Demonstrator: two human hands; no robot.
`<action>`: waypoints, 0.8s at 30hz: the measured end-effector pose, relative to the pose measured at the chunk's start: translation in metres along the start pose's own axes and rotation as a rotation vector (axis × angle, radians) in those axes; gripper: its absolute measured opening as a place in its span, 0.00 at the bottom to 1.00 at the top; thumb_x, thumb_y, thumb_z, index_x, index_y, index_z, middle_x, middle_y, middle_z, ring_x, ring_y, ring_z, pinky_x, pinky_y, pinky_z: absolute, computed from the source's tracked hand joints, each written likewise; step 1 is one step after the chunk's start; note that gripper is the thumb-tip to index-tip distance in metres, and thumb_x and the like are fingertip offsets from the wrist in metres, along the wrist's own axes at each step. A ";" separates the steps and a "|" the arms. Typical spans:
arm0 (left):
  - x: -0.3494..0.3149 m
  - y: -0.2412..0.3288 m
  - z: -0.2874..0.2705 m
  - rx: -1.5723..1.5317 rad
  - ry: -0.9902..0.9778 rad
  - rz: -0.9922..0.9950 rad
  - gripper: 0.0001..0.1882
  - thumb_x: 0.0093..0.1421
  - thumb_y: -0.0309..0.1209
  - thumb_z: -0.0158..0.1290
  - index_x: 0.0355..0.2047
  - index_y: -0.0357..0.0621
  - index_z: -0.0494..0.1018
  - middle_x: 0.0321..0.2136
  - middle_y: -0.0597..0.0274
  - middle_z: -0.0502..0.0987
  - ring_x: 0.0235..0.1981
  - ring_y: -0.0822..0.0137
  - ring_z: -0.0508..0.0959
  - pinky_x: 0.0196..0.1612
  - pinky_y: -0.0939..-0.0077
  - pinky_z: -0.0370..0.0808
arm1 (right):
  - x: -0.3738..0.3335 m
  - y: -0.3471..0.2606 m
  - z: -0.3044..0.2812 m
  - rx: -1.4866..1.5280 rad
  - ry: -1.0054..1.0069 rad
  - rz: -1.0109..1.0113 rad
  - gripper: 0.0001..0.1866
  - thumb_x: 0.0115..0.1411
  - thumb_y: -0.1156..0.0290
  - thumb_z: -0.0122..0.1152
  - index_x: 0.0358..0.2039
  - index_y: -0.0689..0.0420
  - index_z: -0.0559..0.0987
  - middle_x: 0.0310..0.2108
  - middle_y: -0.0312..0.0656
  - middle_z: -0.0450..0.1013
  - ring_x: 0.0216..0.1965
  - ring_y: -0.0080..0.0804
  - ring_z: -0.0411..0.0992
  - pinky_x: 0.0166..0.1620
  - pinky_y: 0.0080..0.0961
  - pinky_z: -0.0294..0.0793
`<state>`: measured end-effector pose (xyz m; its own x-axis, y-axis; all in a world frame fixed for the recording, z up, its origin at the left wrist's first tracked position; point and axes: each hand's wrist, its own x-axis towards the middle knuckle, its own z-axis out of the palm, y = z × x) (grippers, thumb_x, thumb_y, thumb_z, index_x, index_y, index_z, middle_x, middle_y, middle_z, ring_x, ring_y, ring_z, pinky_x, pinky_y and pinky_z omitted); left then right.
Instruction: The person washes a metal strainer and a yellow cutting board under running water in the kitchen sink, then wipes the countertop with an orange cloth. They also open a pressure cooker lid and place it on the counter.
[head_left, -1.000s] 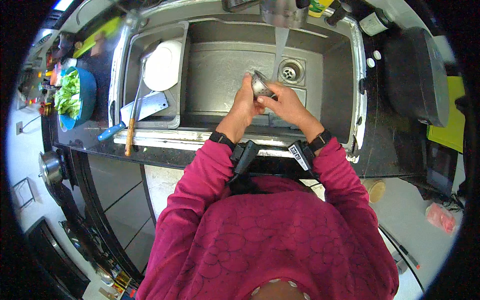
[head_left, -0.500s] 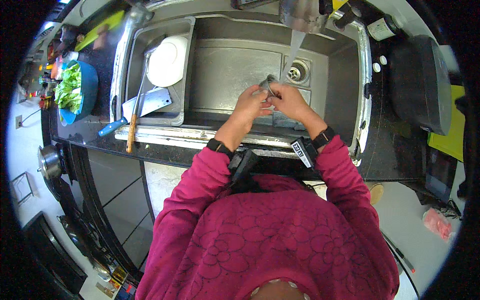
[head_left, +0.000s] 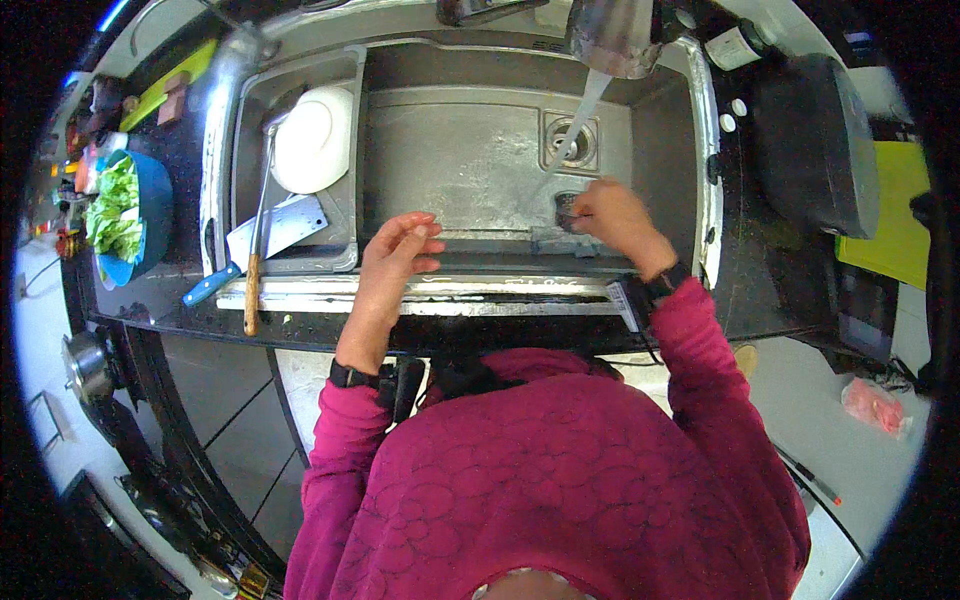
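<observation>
My right hand (head_left: 612, 215) pinches a small round metal sink strainer (head_left: 566, 208) at its edge, low over the sink floor in front of the drain (head_left: 575, 148). Its perforated face looks dark, and my fingers cover part of it. Water runs from the faucet (head_left: 612, 40) in a slanting stream (head_left: 585, 108) and splashes onto the sink floor beside the strainer. Nothing is in my left hand (head_left: 395, 252), which hangs over the sink's front edge with fingers apart. A grey cloth-like piece (head_left: 575, 242) lies just below the strainer.
In the left compartment stand white dishes (head_left: 315, 140) and a cleaver (head_left: 280, 228); a wooden-handled utensil (head_left: 254, 290) leans over the front rim (head_left: 450, 292). Farther left, a blue bowl (head_left: 155, 205) holds leafy greens. A black appliance (head_left: 815, 145) stands right of the sink.
My hands have parted: the left let go of the strainer and moved left toward the front edge. The right lowered the strainer slightly to the right, out of the water stream.
</observation>
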<state>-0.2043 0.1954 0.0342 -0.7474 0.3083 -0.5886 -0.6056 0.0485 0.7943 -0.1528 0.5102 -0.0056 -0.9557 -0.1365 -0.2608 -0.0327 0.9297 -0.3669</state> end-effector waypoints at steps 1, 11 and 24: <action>-0.003 0.000 -0.004 0.019 -0.003 0.010 0.13 0.61 0.34 0.48 0.44 0.41 0.69 0.38 0.60 0.74 0.36 0.69 0.75 0.36 0.77 0.73 | -0.014 0.012 -0.012 -0.037 0.023 0.061 0.07 0.40 0.67 0.65 0.23 0.52 0.80 0.24 0.42 0.73 0.33 0.44 0.70 0.35 0.39 0.71; -0.006 -0.014 -0.011 0.111 -0.006 0.054 0.09 0.61 0.30 0.49 0.40 0.42 0.71 0.34 0.64 0.75 0.33 0.74 0.74 0.34 0.82 0.71 | -0.142 0.097 -0.065 -0.537 0.480 0.810 0.09 0.46 0.69 0.64 0.30 0.54 0.79 0.31 0.43 0.73 0.32 0.46 0.74 0.33 0.38 0.74; -0.009 -0.014 -0.011 0.269 0.075 0.339 0.03 0.55 0.23 0.55 0.31 0.40 0.74 0.22 0.73 0.73 0.23 0.84 0.67 0.27 0.89 0.64 | -0.046 -0.048 -0.122 0.175 0.887 0.157 0.24 0.50 0.68 0.66 0.48 0.55 0.72 0.37 0.38 0.74 0.25 0.22 0.70 0.27 0.16 0.70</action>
<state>-0.1923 0.1812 0.0264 -0.9154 0.2801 -0.2893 -0.2372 0.2055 0.9495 -0.1434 0.5135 0.1329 -0.8218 0.3673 0.4356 0.0923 0.8401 -0.5345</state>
